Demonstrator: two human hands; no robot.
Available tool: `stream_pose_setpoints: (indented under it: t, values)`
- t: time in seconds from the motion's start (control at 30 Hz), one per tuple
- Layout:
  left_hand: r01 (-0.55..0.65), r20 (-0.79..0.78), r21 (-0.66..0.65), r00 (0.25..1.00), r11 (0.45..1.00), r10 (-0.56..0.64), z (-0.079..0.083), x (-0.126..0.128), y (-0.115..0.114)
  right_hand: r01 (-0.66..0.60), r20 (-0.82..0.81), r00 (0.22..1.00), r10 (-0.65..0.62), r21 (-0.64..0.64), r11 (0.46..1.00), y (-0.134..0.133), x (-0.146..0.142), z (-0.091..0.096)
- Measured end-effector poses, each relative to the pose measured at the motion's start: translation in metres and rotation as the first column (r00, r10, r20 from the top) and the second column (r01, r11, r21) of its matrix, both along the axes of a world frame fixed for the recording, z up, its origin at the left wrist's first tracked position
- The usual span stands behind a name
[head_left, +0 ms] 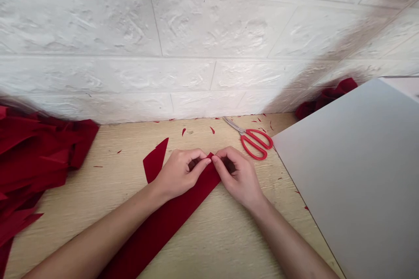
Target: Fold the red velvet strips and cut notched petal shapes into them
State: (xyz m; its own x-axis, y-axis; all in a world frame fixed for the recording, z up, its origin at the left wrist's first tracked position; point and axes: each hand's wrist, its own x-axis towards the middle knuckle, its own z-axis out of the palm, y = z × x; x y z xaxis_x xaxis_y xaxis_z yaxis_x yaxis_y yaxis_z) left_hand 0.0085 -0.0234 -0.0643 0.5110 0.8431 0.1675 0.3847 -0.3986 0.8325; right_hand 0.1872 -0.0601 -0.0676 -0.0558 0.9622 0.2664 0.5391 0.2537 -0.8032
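The left hand (181, 174) and right hand (237, 178) are curled toward each other, fingertips nearly meeting as they pinch the far end of a dark red strip (160, 226), probably felt, though the hands hide how that end lies. The strip lies flat on a pale wooden table (108, 192), its long axis running from the lower left of the view up and right to the hands. A pointed red piece (155, 159) sits just beyond the left hand. Red scissors (252, 139) lie just past the right hand, blades pointing toward a white brick-textured wall (131, 22). Red snippets (212, 130) dot the table. A red heap (36, 157) lies left, a grey board (347, 174) right, with more red cloth (325, 98) behind it.
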Motion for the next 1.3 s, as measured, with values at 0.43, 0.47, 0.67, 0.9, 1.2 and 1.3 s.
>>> stream_pose_setpoints:
  t: [0.43,0.47,0.67,0.9,1.2,1.3]
  values:
    - [0.076,-0.002,0.748,0.994,0.659,-0.113,-0.003,-0.013,-0.007,-0.228,0.168,0.971,0.171,0.436,0.87,-0.018,0.025,0.018]
    - [0.083,-0.012,0.755,0.993,0.65,-0.113,-0.003,-0.014,-0.007,-0.227,0.169,0.971,0.168,0.434,0.872,-0.018,0.024,0.018]
    - [0.153,-0.109,0.821,0.988,0.551,-0.111,0.004,-0.013,-0.009,-0.241,0.198,0.965,0.17,0.419,0.876,-0.018,0.024,0.017]
    - [0.196,-0.16,0.842,0.98,0.503,-0.114,0.01,-0.012,-0.009,-0.262,0.224,0.959,0.175,0.453,0.852,-0.017,0.025,0.018]
    - [0.17,-0.151,0.842,0.985,0.512,-0.079,0.008,-0.008,-0.008,-0.239,0.193,0.967,0.168,0.449,0.861,-0.017,0.023,0.02]
    - [0.159,-0.136,0.833,0.987,0.53,-0.082,0.006,-0.007,-0.007,-0.22,0.17,0.972,0.161,0.422,0.88,-0.015,0.022,0.02]
